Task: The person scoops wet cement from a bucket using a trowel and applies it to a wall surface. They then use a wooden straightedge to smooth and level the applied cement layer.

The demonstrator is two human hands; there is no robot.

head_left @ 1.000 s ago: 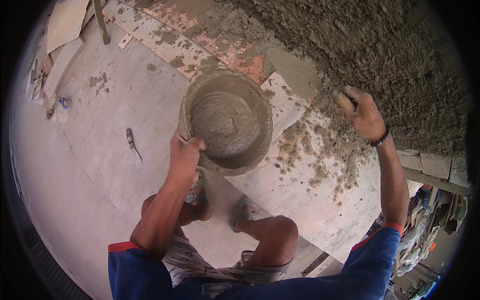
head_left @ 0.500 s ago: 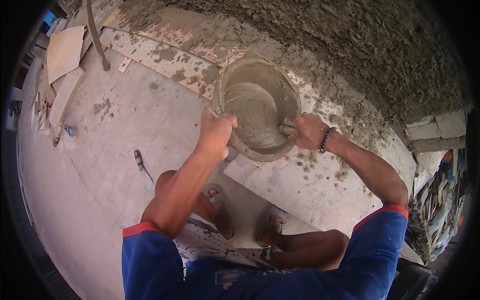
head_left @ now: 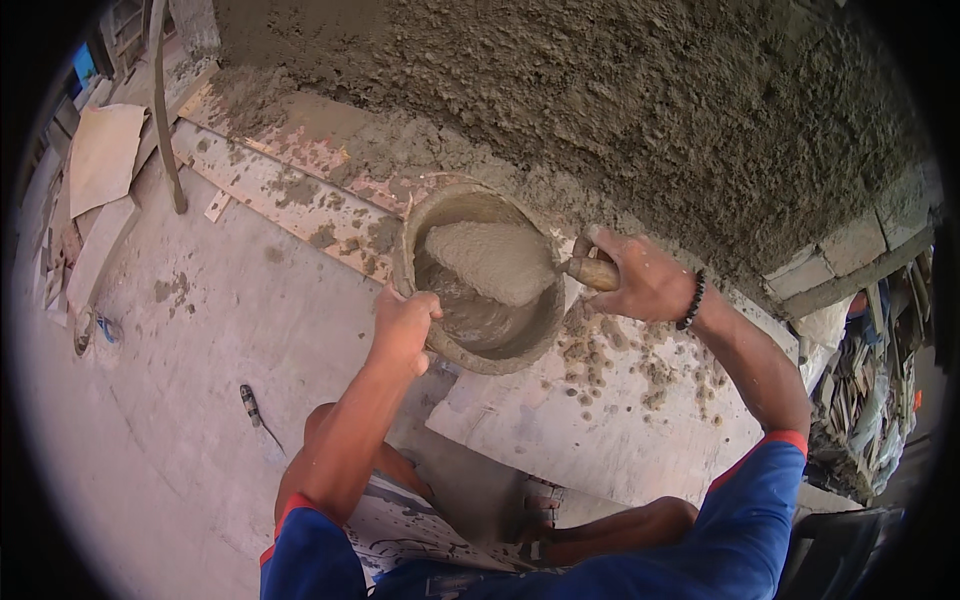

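My left hand (head_left: 403, 328) grips the near-left rim of a mortar-caked bucket (head_left: 407, 255). In my right hand (head_left: 645, 278) is a trowel (head_left: 597, 273), its wooden handle in my closed fingers. The blade is hidden under a thick heap of wet grey mortar (head_left: 490, 260), which sits over the bucket's opening. More wet mortar (head_left: 470, 322) lies inside the bucket below it.
A wall with rough wet plaster (head_left: 620, 110) rises beyond the bucket. Mortar-spattered boards (head_left: 600, 430) lie along its foot. A dark-handled tool (head_left: 250, 405) rests on the floor at left, and scrap wood (head_left: 885, 370) is piled at right.
The trowel has come up out of the bucket with a heap of mortar on it. My right hand has turned, and more of the plastered wall is in view.
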